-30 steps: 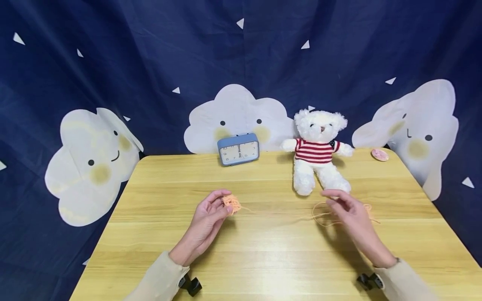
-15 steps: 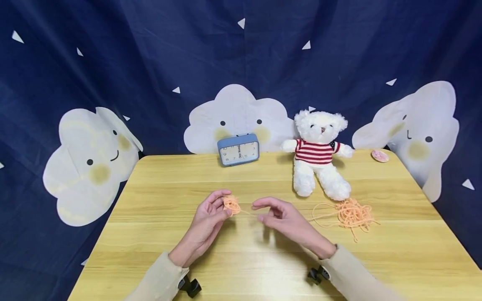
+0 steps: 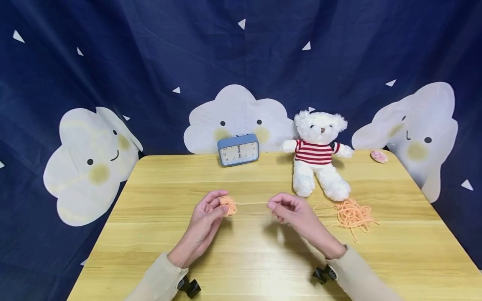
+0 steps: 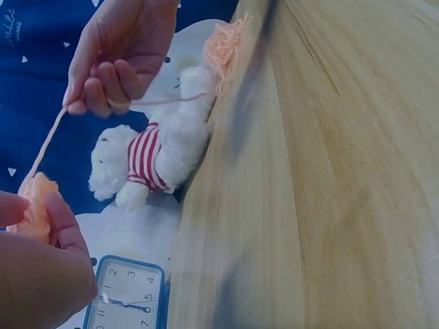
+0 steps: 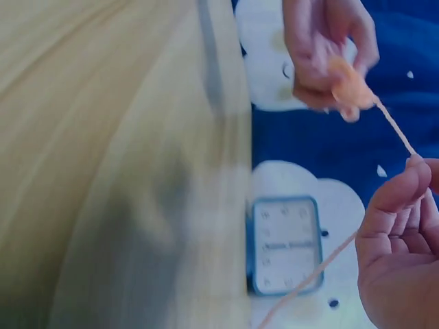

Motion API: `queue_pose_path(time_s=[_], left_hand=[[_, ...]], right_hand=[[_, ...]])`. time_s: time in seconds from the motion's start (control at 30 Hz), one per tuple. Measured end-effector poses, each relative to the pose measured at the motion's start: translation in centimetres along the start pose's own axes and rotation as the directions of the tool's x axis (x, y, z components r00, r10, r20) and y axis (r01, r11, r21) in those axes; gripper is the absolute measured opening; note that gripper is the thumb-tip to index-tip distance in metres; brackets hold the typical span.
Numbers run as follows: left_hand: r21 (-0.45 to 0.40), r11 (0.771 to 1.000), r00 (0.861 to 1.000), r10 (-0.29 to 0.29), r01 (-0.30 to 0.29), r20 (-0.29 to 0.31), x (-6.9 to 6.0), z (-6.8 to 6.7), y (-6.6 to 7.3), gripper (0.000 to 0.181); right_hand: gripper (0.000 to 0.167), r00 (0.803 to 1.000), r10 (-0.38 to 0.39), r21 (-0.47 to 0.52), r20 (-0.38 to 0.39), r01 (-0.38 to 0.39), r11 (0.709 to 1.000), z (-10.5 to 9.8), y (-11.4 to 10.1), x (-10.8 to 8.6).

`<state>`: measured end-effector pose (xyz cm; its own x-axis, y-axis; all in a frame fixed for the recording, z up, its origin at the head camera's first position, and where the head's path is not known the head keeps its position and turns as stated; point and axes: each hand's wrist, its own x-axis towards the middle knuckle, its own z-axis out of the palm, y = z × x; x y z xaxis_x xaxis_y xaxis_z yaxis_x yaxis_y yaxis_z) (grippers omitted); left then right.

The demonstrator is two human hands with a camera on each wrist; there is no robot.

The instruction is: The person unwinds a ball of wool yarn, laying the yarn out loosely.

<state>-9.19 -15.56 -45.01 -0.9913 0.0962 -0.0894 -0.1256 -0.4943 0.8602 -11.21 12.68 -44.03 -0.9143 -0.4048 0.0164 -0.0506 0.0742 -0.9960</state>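
An orange yarn bundle [image 3: 229, 207] is pinched by the left hand [image 3: 203, 220], thumb against curved fingers, above the tabletop [image 3: 150, 217]. Its strand [image 3: 251, 203] runs straight to the right hand [image 3: 303, 221], fingertips pinching it; a yarn pile [image 3: 354, 215] lies farther right.

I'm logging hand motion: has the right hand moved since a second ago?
Yes: in the head view, the right hand moved left relative to the teddy bear.

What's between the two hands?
A stretched strand of peach yarn, running from the small bundle in the left hand to the right hand; the head view shows it.
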Motion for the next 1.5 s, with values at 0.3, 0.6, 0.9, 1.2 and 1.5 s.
queue_pose_path(time_s=[0.3, 0.6, 0.9, 1.2, 1.5], left_hand=[[-0.015, 1.000, 0.998, 0.012, -0.013, -0.065, -0.1, -0.5, 0.1, 0.043], [-0.007, 1.000, 0.997, 0.015, -0.015, -0.076, -0.1, -0.8, 0.3, 0.043], [-0.012, 1.000, 0.995, 0.011, -0.012, -0.099, -0.1, -1.0, 0.6, 0.047], [-0.015, 0.999, 0.990, 0.029, -0.031, -0.135, -0.1, -1.2, 0.6, 0.045], [-0.029, 0.999, 0.991, 0.036, -0.040, -0.126, -0.1, -1.6, 0.8, 0.042]], right_hand=[[0.022, 0.968, -0.075, -0.026, -0.240, 0.071, 0.997, -4.6, -1.1, -2.4], [0.011, 0.925, -0.075, 0.012, -0.371, 0.086, 0.996, -8.8, -1.1, -4.8], [0.010, 0.894, -0.087, 0.079, -0.439, 0.134, 0.988, -11.7, -0.3, -6.6], [0.014, 0.872, -0.092, 0.175, -0.481, 0.198, 0.964, -14.7, 1.5, -7.7], [0.020, 0.848, -0.065, 0.291, -0.525, 0.251, 0.923, -18.2, 3.5, -8.9]])
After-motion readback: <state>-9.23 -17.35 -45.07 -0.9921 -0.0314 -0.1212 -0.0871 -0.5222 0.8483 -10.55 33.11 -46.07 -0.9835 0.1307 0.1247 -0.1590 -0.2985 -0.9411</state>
